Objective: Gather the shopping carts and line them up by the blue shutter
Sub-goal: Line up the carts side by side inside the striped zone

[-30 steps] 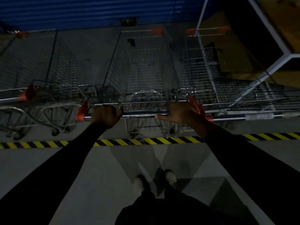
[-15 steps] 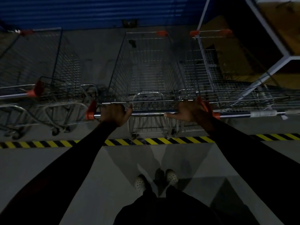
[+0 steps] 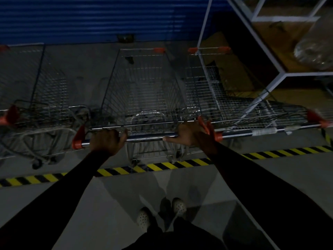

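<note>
The middle cart (image 3: 144, 91) stands at centre, nose toward the blue shutter (image 3: 90, 18) at 12 o'clock, its handle (image 3: 147, 138) clasped by the left hand (image 3: 106, 141) and the right hand (image 3: 187, 134), fingers curled over it, with a second cart (image 3: 41, 98) at 9 o'clock, a third cart (image 3: 225, 98) at 3 o'clock and striped tape (image 3: 171, 166) at 6 o'clock.

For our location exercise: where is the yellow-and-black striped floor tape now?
Head view: the yellow-and-black striped floor tape runs left to right across the grey floor, between the wheels of the middle wire shopping cart and the person's white shoes.
</note>
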Motion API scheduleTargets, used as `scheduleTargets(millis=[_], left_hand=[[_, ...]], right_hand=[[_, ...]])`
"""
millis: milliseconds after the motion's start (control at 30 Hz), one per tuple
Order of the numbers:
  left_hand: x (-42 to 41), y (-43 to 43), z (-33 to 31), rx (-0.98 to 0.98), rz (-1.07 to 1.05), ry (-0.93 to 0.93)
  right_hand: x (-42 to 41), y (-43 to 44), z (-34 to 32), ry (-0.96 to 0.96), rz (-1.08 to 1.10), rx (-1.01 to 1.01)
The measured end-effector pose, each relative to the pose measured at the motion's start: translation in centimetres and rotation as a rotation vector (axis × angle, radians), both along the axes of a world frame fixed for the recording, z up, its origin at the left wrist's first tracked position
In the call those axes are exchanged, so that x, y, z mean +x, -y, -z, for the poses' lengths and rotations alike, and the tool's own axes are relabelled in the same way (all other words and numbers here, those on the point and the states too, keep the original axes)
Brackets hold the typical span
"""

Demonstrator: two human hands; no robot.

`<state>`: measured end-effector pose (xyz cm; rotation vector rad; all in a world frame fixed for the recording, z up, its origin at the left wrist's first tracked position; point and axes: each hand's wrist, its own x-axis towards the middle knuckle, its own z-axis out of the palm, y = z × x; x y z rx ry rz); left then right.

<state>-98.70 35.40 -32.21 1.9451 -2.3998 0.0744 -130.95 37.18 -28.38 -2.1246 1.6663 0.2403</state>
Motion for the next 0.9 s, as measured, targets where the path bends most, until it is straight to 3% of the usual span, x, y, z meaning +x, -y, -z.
scheduleTargets(millis=[133, 367, 567, 900], left_hand=[[0.1, -0.2, -0.4, -0.082, 0.029, -0.015], [0.8, 0.0, 0.7, -0.051, 0.002, 0.045], [0.4, -0.8, 0.8, -0.307, 0.125, 0.045], [0.5, -0.9, 1.7, -0.237, 0.03, 0.012]], right_hand=[[0.1, -0.6, 0.1, 0.04, -0.013, -0.065], [0.2, -0.8, 0.9, 0.074, 0.0, -0.104], [0.0, -0.7, 1.3, 0.034, -0.011, -0.111], [-0.2, -0.5, 1.4, 0.052, -0.023, -0.061]])
